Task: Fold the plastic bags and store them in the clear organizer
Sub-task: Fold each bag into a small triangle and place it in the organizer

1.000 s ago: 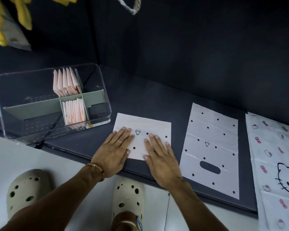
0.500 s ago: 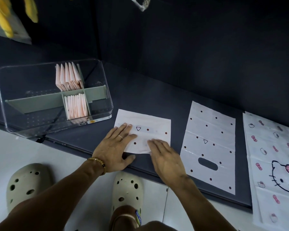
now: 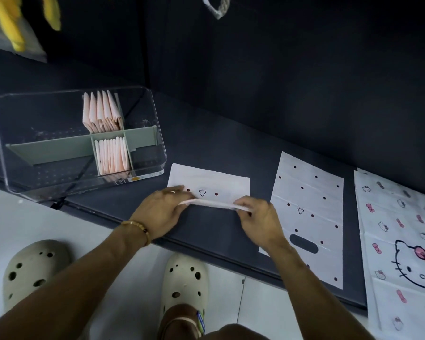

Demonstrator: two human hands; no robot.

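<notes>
Pinching the near edge of a folded white bag (image 3: 214,185) at both ends, the left hand (image 3: 161,213) and the right hand (image 3: 258,219) hold that edge lifted off the dark bench (image 3: 219,148), while the far part of the bag lies flat. The bag carries dark dots and a small triangle mark. To its left stands the clear organizer (image 3: 79,143), split by a grey-green divider (image 3: 59,149); pale pink folded bags (image 3: 103,114) stand upright in its far compartment, and more stand in a small near one. Right of the hands a dotted bag (image 3: 309,200) lies spread flat, its handle hole toward the near side. Farther right lies a cat-print bag (image 3: 398,241). Below the bench edge, two cream clogs (image 3: 185,280) rest on the white floor.
</notes>
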